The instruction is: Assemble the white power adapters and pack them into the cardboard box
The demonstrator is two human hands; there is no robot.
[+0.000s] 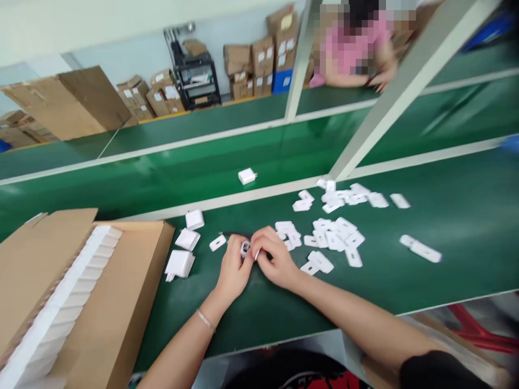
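My left hand (234, 268) is closed around a white charger housing (245, 248), whose open end with something inside shows between the fingers. Close against it, my right hand (275, 258) pinches a small white plate (257, 254), seen edge-on. A thin dark object (235, 234) lies just behind the hands, partly hidden by them. One loose white plate with a slot (218, 242) rests left of my left hand. Several like it form a scattered pile (334, 234) to the right of my right hand. White chargers (180, 263) stand to the left, near the box.
An open cardboard box (141, 302) with a row of white pieces (77, 286) stands at left. Another charger (247, 175) lies beyond the pale rail (227, 201). A slanted post (389, 113) rises at right. A person in pink (359, 46) is across the benches.
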